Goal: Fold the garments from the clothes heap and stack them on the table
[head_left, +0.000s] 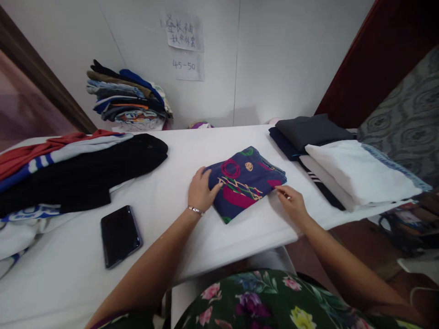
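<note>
A folded navy garment [240,178] with magenta, green and tan printed shapes lies on the white-covered table in front of me. My left hand [202,191], with a bracelet at the wrist, grips its left edge, the thumb on top of the cloth. At the opposite side, my right hand [291,203] has its fingertips pinched at the lower right corner. The folded layers show along the garment's right end.
Unfolded clothes [75,173] lie in a heap on the left, near a black phone [120,235]. Folded clothes [360,169] are stacked at the right edge. A taller clothes pile [126,98] stands behind, against the wall with handwritten paper signs [185,34].
</note>
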The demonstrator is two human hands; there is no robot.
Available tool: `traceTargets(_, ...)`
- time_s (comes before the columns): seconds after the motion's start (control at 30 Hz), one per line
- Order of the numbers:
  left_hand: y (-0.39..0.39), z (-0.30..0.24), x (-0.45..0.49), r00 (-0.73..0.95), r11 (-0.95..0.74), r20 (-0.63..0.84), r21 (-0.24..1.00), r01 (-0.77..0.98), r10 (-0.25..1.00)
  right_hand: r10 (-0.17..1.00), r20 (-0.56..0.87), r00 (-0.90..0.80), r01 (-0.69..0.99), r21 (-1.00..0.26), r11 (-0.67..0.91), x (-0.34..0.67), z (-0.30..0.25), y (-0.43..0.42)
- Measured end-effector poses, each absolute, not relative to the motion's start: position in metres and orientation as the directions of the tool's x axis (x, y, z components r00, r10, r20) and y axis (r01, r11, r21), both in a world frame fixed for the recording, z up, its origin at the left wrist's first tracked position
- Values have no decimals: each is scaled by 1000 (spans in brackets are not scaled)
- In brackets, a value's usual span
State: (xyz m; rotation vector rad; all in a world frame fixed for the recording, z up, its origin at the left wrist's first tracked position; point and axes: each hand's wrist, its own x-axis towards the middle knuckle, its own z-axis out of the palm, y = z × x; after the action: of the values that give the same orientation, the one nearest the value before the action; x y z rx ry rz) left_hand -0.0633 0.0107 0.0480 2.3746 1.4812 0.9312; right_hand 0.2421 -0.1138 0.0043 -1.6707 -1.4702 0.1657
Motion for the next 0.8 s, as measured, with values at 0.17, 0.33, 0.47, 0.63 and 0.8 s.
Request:
traceTargets(0.17, -44, 47, -34, 731, -814, 359, 276, 512, 581, 957, 275, 97, 859, -509, 59, 225, 5, -118)
traceTargets(0.33, -59, 35, -26, 756, -794, 241, 195, 576, 608, 964, 212, 157, 964, -245, -104, 226, 15, -103)
traceTargets(0.47, -51, 35, -31, 732, -766, 226, 202, 610, 643, 938, 219, 270, 958, -158, -239, 240, 17, -91)
traceTargets(0.63, -51, 36, -33, 726, -763, 240, 256, 593, 644, 937, 154, 315, 938, -199, -283, 267, 18, -74)
traceTargets(0.8, -50, 35, -33, 727, -764, 239, 266, 588, 643, 989, 90, 121, 956, -278, -92, 290, 21, -61)
